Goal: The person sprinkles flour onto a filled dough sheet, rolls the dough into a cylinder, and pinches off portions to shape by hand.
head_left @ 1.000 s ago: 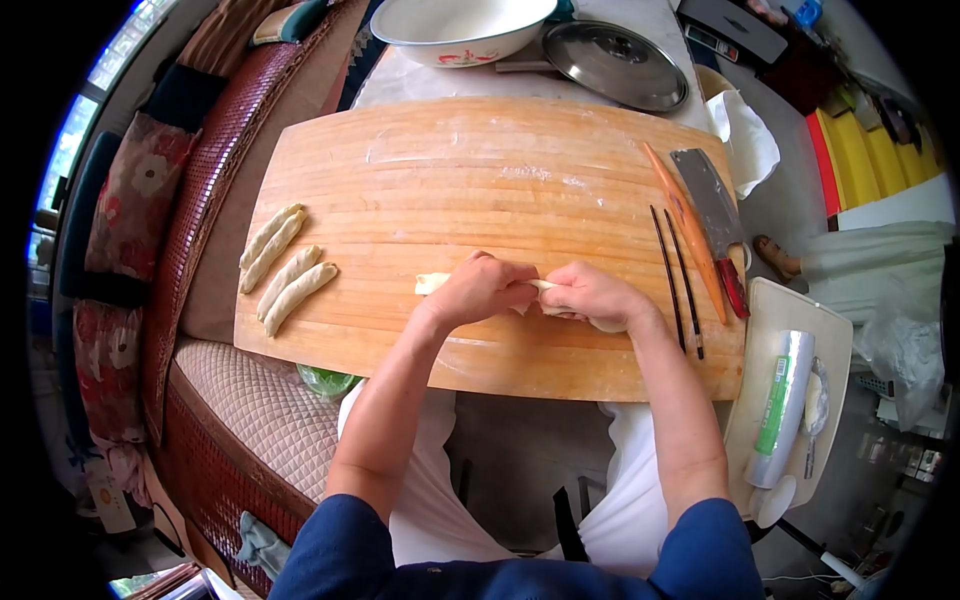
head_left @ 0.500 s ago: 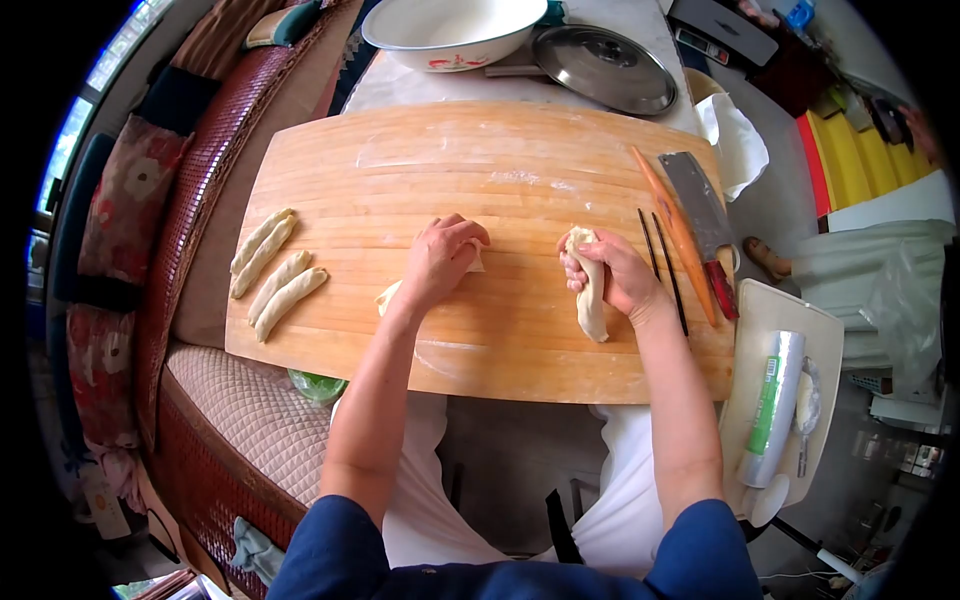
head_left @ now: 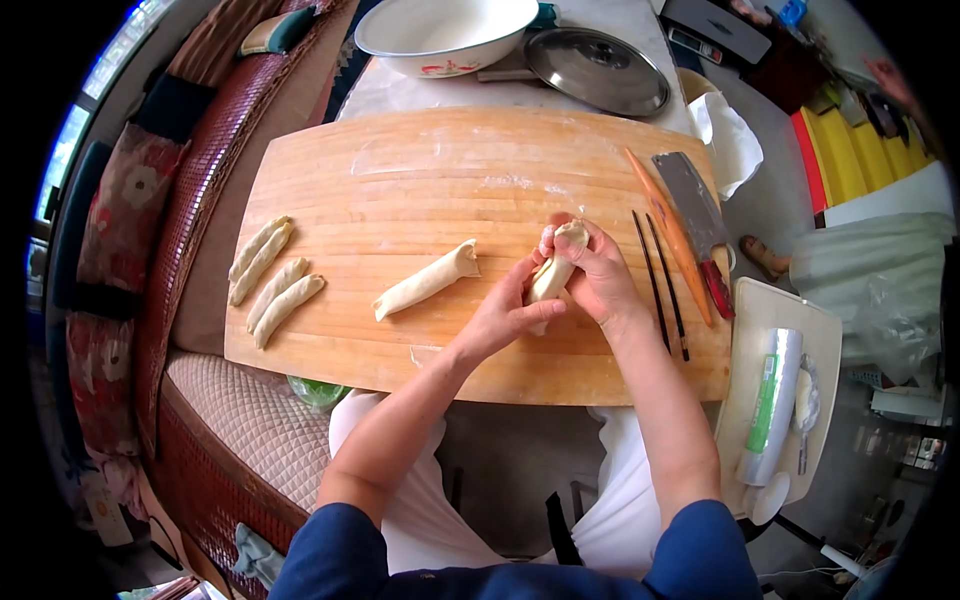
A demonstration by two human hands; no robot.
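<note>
Dough (head_left: 549,282) is held over the board (head_left: 340,215) by the left hand (head_left: 500,315) and right hand (head_left: 604,284), both partly closed around it, and its thin wall could be torn or its far end left gaping if it is squeezed unevenly or pulled too hard.

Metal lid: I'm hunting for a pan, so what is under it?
A flat handle juts out at the left of the metal lid; whatever it joins underneath is covered.

home interior: cushioned sofa (head_left: 250,420), floral cushions (head_left: 135,185), dough board (head_left: 480,190) on table.
</note>
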